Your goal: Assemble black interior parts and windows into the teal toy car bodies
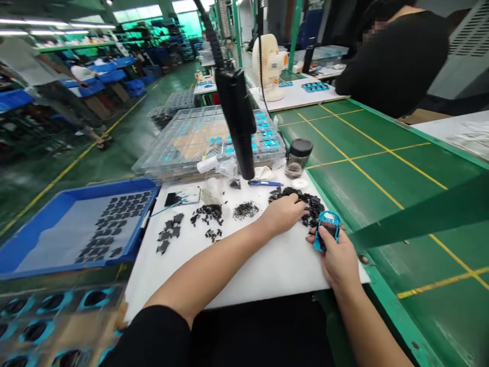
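My left hand (286,213) reaches across to the near edge of a pile of black plastic pieces (314,205), its fingers curled down at the pieces; what is between the fingertips is hidden. My right hand (341,257) grips a light blue plastic frame (330,218) with a dark middle, thumb across its face, just right of the pile. Smaller heaps lie on the white work board (267,270): tiny black bits (245,210), small black parts (208,214) and flat black pieces (168,233).
A black hanging device (237,122) dangles over the board. Behind stand a lidded jar (298,159), a blue pen (265,183) and clear compartment trays (183,137). A blue bin (76,224) is left, a green rail (405,316) right. A co-worker (397,61) sits beyond.
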`<move>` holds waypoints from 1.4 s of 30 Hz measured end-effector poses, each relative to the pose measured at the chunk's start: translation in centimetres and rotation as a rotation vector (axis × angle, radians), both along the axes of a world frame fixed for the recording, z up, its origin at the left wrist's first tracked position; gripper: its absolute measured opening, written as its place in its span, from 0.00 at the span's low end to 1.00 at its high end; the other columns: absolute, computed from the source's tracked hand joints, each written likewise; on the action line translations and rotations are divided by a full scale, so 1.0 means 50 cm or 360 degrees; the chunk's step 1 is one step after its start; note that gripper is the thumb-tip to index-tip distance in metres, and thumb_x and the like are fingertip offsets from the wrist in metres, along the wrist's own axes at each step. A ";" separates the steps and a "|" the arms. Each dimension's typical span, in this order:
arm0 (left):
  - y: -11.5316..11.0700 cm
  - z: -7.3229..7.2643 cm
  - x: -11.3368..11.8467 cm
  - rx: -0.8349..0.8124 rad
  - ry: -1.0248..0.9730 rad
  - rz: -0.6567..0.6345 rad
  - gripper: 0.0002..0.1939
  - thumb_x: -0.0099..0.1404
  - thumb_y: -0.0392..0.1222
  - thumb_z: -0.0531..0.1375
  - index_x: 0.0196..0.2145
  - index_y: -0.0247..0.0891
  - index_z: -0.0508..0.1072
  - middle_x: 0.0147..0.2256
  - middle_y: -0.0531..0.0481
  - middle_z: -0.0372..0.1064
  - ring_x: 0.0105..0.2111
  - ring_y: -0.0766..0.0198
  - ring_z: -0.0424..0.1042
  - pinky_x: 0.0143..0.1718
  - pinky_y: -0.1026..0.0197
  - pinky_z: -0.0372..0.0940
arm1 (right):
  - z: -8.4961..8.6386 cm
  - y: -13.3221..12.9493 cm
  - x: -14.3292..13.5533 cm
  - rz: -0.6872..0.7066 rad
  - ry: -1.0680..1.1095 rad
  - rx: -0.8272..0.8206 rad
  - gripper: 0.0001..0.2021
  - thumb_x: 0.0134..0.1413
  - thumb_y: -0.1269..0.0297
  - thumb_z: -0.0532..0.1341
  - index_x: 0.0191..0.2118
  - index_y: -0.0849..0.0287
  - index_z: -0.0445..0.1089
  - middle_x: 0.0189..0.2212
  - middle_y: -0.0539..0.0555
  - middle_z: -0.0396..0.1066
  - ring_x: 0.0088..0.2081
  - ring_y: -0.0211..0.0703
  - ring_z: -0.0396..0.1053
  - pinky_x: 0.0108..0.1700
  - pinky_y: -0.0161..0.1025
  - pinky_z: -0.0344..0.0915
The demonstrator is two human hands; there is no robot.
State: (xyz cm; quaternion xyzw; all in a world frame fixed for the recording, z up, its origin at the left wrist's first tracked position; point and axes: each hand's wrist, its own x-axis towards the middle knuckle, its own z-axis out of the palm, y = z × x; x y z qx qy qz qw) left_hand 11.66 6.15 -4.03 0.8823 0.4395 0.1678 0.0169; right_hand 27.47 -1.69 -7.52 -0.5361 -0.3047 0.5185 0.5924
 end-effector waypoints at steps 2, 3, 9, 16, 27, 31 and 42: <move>-0.033 0.019 -0.030 -0.0008 -0.0074 0.0059 0.19 0.75 0.51 0.48 0.39 0.37 0.74 0.37 0.46 0.67 0.37 0.62 0.71 0.38 0.62 0.65 | 0.001 0.015 -0.008 0.0047 -0.0066 -0.0003 0.19 0.47 0.54 0.72 0.41 0.58 0.70 0.29 0.49 0.76 0.27 0.38 0.74 0.35 0.36 0.71; -0.056 0.029 -0.053 -0.0013 -0.0127 0.0090 0.19 0.75 0.50 0.48 0.39 0.37 0.74 0.37 0.46 0.68 0.37 0.63 0.71 0.38 0.62 0.65 | 0.002 0.021 -0.012 0.0082 -0.0111 0.0007 0.19 0.47 0.53 0.72 0.41 0.58 0.70 0.29 0.49 0.76 0.27 0.38 0.74 0.35 0.36 0.71; -0.254 0.039 -0.279 0.0100 -0.0591 0.0491 0.09 0.73 0.42 0.55 0.41 0.38 0.74 0.36 0.47 0.70 0.36 0.64 0.72 0.39 0.62 0.68 | -0.004 0.029 -0.033 0.0174 -0.0325 0.0134 0.14 0.53 0.55 0.69 0.41 0.57 0.71 0.32 0.49 0.76 0.30 0.39 0.76 0.37 0.38 0.71; -0.396 -0.050 -0.440 0.0189 -0.0126 0.1008 0.11 0.70 0.42 0.57 0.42 0.35 0.77 0.37 0.43 0.71 0.38 0.56 0.72 0.40 0.54 0.70 | -0.011 0.021 -0.037 0.0110 -0.0340 0.0229 0.12 0.52 0.58 0.69 0.41 0.56 0.72 0.31 0.49 0.75 0.27 0.40 0.74 0.34 0.40 0.72; -0.429 -0.054 -0.454 -0.0008 -0.0347 0.1078 0.13 0.67 0.47 0.61 0.45 0.39 0.76 0.53 0.41 0.69 0.54 0.50 0.70 0.56 0.47 0.66 | -0.003 0.019 -0.049 0.0075 -0.0340 0.0239 0.11 0.50 0.60 0.69 0.38 0.55 0.73 0.28 0.47 0.74 0.25 0.42 0.73 0.33 0.44 0.73; -0.415 -0.051 -0.445 0.0003 -0.0284 0.1116 0.23 0.67 0.49 0.60 0.56 0.36 0.70 0.58 0.38 0.67 0.59 0.47 0.66 0.60 0.44 0.62 | 0.005 0.020 -0.056 0.0055 -0.0385 0.0271 0.11 0.50 0.60 0.69 0.38 0.56 0.72 0.29 0.48 0.74 0.25 0.40 0.72 0.34 0.43 0.73; -0.343 -0.032 -0.377 -0.0004 0.0060 0.0845 0.10 0.68 0.41 0.60 0.45 0.42 0.77 0.40 0.45 0.73 0.40 0.54 0.70 0.41 0.52 0.60 | 0.024 -0.014 -0.068 0.0201 -0.0262 0.0185 0.13 0.50 0.58 0.70 0.40 0.56 0.71 0.30 0.50 0.75 0.26 0.40 0.75 0.31 0.38 0.72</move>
